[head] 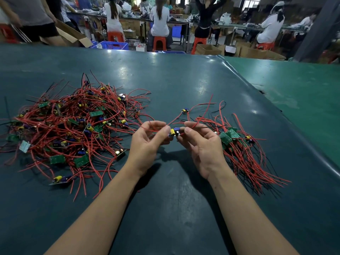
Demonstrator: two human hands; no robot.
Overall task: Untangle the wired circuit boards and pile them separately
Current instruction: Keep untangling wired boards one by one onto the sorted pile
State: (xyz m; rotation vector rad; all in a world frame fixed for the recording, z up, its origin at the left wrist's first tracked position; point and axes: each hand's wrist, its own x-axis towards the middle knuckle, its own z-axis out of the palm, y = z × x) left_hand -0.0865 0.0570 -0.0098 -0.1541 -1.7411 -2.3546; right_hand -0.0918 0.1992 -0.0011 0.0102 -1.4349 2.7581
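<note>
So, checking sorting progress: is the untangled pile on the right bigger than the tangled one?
No, the right pile is much smaller than the tangled heap.

The underside of the small circuit board (174, 133) is hidden between the fingers of the left hand (147, 142) and the right hand (202, 144), many boards are buried under red wires in the tangled heap (70, 122), whose left part is cut off by the frame edge.

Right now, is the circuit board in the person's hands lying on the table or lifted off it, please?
Lifted. The circuit board is pinched between the left hand and the right hand, above the table, where their shadow falls.
</note>
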